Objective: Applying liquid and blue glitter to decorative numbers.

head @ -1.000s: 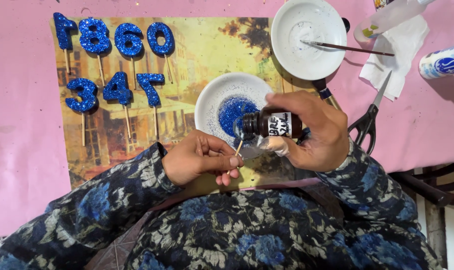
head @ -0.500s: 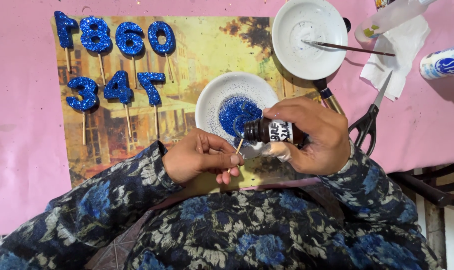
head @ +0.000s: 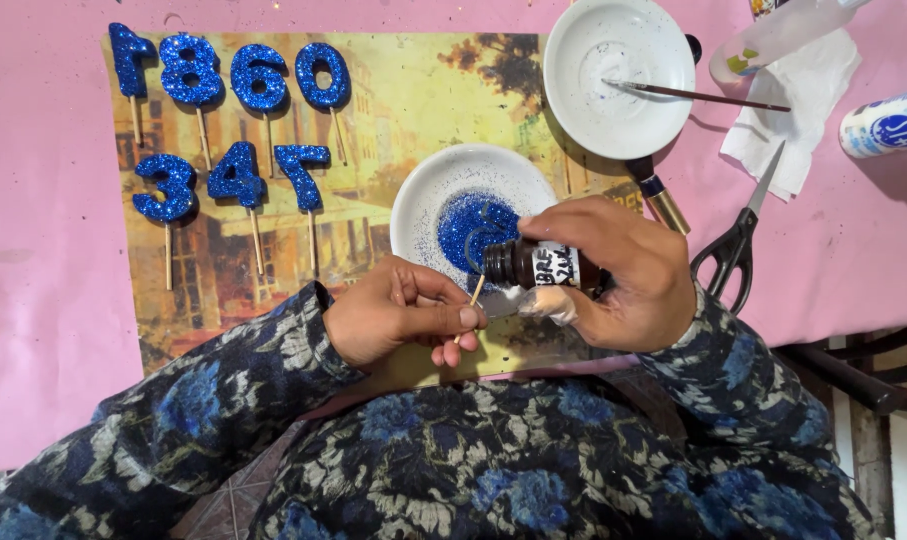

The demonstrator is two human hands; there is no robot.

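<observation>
Here, my right hand (head: 628,280) is clamped around a small dark glass bottle (head: 538,266), tipped on its side with its open mouth pointing left over the near rim of the white dish (head: 420,205) that holds a heap of blue glitter (head: 473,228). My left hand (head: 398,320) pinches a thin wooden stick (head: 469,305) between thumb and fingertips, its upper end just beside the bottle's mouth; what sits on that end is hidden behind the bottle, so I cannot tell it. Compared with a second ago the bottle has rolled a little in my grip, its pale label now turned more toward the camera, while both hands have kept their place at the dish's near edge, close together but not touching; to my eye the pour of glitter is still under way rather than finished. Beyond the dish, seven blue glitter numerals on sticks (head: 235,120) lie in two rows on the printed picture mat (head: 413,95), itself on a pink table cover (head: 43,250). At upper right a second white dish (head: 583,110) carries a thin paintbrush (head: 693,96); near it lie black-handled scissors (head: 738,240), a folded white tissue (head: 798,100) and a white glue tube (head: 888,120).
</observation>
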